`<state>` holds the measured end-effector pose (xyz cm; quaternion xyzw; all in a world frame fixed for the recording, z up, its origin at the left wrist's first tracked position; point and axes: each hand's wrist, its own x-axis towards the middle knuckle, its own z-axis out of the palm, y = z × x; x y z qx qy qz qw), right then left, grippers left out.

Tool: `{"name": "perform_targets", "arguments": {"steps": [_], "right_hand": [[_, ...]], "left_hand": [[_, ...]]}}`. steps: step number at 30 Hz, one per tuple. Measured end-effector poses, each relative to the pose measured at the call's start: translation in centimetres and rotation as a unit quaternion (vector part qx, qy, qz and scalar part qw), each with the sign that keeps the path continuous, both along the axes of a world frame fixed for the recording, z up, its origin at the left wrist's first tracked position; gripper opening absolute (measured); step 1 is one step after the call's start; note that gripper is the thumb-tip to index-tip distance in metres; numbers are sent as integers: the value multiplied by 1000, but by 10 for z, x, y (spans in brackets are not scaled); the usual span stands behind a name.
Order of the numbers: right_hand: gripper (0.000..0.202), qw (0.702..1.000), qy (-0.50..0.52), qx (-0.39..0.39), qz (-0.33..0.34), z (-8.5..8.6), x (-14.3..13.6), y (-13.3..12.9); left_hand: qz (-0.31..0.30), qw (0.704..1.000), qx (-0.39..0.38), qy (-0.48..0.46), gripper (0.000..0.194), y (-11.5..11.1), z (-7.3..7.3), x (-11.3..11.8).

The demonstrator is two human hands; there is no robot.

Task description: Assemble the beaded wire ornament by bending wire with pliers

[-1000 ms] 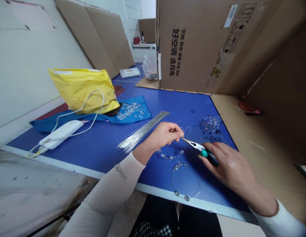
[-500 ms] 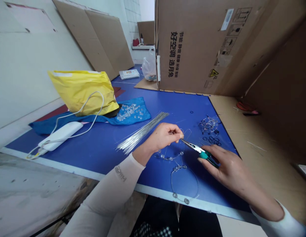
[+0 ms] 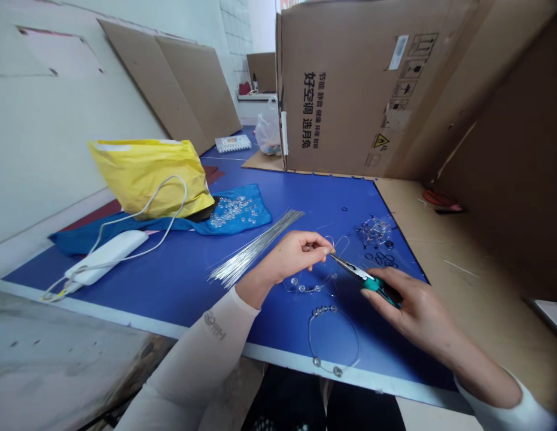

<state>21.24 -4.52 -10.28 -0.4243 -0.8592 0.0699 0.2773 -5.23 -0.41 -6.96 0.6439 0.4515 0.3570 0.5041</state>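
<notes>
Two hands at work, both yours. Your left hand (image 3: pixel 305 251) is closed to a pinch, thumb against bent forefinger, on one thin wire (image 3: pixel 347 240); a looped part of it stands up just beyond those fingertips. Your right hand (image 3: pixel 408 299) is wrapped around the handles of one pair of green-handled pliers (image 3: pixel 356 274). The pliers' tips point left and meet the left fingertips; whether their jaws grip the wire, you cannot tell from here.

Just below your left hand lies one beaded strand (image 3: pixel 302 288), at least four clear beads on it; any join to the held wire is unclear. Nearer you, below the gap between both hands: one beaded ring (image 3: pixel 337 371), six beads counted, four along the far side, two along the near.

Left of your left hand, one bundle of straight wires (image 3: pixel 255 248), too many to count. Farther left and beyond, one blue cloth (image 3: pixel 260 218) bearing dozens of loose clear beads (image 3: pixel 233 209), with one yellow bag (image 3: pixel 157 179) behind. Beyond your right hand: one tangled beaded heap (image 3: pixel 376 230), several black rings (image 3: pixel 382 259) just beside it, and one lone ring (image 3: pixel 344 209) farther off.
</notes>
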Motion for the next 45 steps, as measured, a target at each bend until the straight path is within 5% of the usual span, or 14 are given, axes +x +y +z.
{"name": "perform_targets", "arguments": {"steps": [20,30,45], "right_hand": [[33,998,-42,5,-37,-1,-3,-4],[39,991,-108,53,-60,0,-8,-7],[37,960,-157,215,-92,1,-13,-8]], "left_hand": [[60,978,134,147,17,0,-7,3],[86,994,5,64,12,-2,-7,9],[109,993,17,48,10,-3,-7,9]]}}
